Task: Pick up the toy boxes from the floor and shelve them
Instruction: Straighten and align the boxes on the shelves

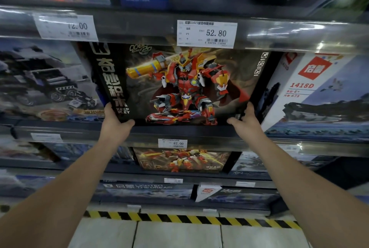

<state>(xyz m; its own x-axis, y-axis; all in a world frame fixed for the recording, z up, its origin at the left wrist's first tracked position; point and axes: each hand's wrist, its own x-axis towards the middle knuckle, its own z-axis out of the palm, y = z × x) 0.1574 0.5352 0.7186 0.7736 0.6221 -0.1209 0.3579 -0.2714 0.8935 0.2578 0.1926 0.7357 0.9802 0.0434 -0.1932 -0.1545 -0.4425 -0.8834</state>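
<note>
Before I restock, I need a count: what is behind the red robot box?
Nothing behind the robot box shows: its front fills the slot between the truck box and the white box. Both hands grip its lower corners.

We have one head-worn view, facing the shelf (179, 132) close up, floor (179, 233) at 6 o'clock

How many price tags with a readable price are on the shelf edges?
3. The 12.00 tag is upper left, the 52.80 tag is above the red robot box, and the 67.00 tag is below it. Lower tags are too blurred to read.
</note>
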